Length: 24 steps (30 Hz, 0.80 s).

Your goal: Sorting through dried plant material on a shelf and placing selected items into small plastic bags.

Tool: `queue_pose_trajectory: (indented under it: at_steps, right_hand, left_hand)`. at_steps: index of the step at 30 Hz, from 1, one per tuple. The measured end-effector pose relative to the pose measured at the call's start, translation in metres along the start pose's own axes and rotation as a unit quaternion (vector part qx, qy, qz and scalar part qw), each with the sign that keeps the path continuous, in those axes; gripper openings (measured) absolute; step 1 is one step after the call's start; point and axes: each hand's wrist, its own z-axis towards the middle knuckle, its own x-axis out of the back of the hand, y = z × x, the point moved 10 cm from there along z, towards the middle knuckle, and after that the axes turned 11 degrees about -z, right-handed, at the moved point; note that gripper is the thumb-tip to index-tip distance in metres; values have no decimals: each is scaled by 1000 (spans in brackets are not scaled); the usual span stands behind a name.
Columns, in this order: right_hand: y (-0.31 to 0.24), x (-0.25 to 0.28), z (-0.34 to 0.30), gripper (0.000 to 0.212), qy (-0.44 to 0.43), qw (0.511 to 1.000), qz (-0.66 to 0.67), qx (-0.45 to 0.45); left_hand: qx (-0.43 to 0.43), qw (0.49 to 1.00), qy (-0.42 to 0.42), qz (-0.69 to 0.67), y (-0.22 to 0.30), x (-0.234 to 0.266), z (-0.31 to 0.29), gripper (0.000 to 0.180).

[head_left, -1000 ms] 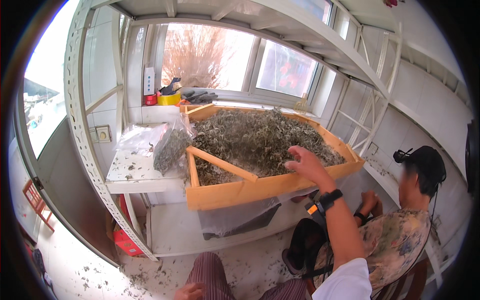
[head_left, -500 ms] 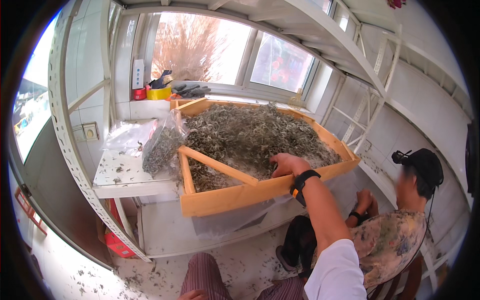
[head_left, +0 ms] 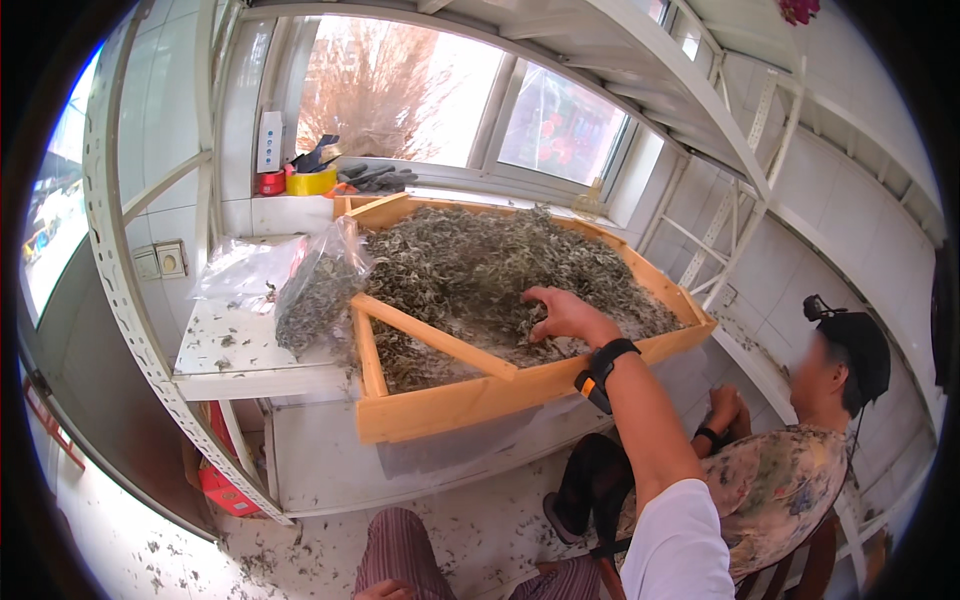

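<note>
My right hand [head_left: 568,316] reaches over the near side of a wooden-framed tray [head_left: 460,412] filled with dried grey-green leaves [head_left: 500,255]. Its fingers are apart and curved, just at the surface of the leaves, and I see nothing held in them. A black band with an orange part circles the wrist. Only the top of my left hand [head_left: 385,590] shows at the lower edge, resting by my striped trouser leg; its fingers are mostly cut off. A wooden strip [head_left: 435,336] lies slantwise across the tray's near left corner.
A clear plastic bag of dried leaves [head_left: 318,300] leans at the tray's left on a white shelf [head_left: 225,350]. Gloves [head_left: 375,178] and yellow tape [head_left: 312,182] lie on the sill. A person in a black cap [head_left: 780,480] sits at the right, hands together. Leaf bits litter the floor.
My right hand has moved slightly left and up over the leaves, and its fingers have spread. The left hand stays by the leg. The view has shifted a little.
</note>
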Motion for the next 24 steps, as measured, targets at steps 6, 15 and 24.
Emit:
queue_pose_trajectory:
  at_steps: [6,15,24]
  right_hand:
    - [-8,-25,2,85,-82,997,-1,-12]
    - [-40,-42,-7,65,-134,989,-29,62]
    - [-40,-18,-3,34,-43,995,13,92]
  left_hand:
    - [37,998,15,-42,-8,3,-4,36]
    - [27,999,-5,-25,-14,-2,-4,34]
    - [77,996,-15,-47,-32,-9,-11,34]
